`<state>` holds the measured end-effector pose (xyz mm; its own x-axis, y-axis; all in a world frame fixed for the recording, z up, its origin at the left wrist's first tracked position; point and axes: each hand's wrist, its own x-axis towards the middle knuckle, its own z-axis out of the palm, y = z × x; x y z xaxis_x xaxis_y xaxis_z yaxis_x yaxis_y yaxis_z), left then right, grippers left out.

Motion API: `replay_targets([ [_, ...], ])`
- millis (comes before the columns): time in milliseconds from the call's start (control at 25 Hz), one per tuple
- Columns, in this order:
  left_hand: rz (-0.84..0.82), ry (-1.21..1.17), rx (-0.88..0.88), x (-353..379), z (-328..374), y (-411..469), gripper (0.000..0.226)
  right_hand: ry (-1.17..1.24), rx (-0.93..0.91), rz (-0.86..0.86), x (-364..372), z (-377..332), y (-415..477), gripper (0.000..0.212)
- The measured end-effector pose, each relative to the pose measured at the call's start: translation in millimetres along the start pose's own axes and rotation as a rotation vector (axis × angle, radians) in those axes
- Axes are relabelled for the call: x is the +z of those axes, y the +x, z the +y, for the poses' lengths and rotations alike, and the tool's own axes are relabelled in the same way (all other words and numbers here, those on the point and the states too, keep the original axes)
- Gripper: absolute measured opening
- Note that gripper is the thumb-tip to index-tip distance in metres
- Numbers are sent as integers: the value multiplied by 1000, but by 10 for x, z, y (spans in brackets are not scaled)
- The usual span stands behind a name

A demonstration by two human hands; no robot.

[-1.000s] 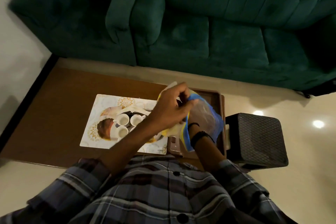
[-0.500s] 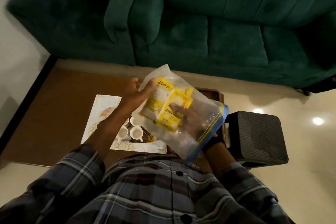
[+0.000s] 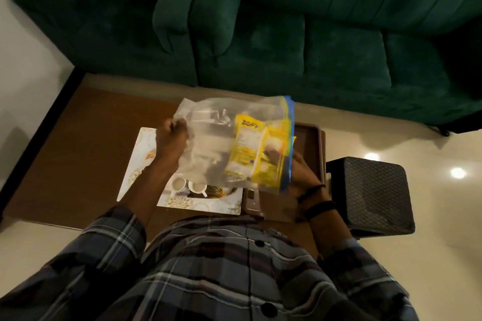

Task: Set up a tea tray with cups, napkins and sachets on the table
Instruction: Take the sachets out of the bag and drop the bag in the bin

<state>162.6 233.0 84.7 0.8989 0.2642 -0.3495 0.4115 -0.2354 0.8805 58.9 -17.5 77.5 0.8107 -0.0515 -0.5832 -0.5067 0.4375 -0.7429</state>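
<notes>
Nearest the camera, a plaid shirt (image 3: 221, 268) fills the lower frame, both sleeves reaching forward over the desk (image 3: 86, 143). Just beyond, the clear zip bag (image 3: 216, 143) is held up between the two hands, above the patterned tray (image 3: 200, 206). The left hand (image 3: 170, 142) is clenched on the bag's closed corner. The right hand (image 3: 303, 174) is clasped on the blue zip edge, wrist bands showing below it.

Changes noted:
- A second ago the bag was bunched between the hands, the left one covering it; it is now spread out flat.
- Half a second ago the yellow sachets (image 3: 257, 154) lay at the bag's middle; they are now gathered at the right end, against the zip, with the left part left nearly empty.
- The bag has been turned, so that the zip edge now stands at the right hand.

Meaning, as judged: the sachets are being brought to the mouth for removal. The zip cannot be told as open or closed.

Under the bag, two white cups (image 3: 187, 185) are seen on the tray; any further cups are hidden. No napkins can be made out. A phone (image 3: 253, 202) lies just beside the tray. Further right, a dark stool (image 3: 373, 195) stands on the floor. Farthest, a green sofa (image 3: 260, 21) spans the background.
</notes>
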Motion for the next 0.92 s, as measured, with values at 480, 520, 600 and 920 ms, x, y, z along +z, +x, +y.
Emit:
replay_targets([
  [480,221,-122,33,-394,-213,34,23,294,127,439,-646,519,365,48],
  [520,173,-191,2,-356,-207,-58,28,297,179,479,-674,618,415,48],
  [600,93,-257,-47,-238,-239,-218,34,287,262,561,-708,772,487,43],
  [920,-68,-363,-103,-31,-427,-721,8,120,314,526,-867,1034,959,13],
])
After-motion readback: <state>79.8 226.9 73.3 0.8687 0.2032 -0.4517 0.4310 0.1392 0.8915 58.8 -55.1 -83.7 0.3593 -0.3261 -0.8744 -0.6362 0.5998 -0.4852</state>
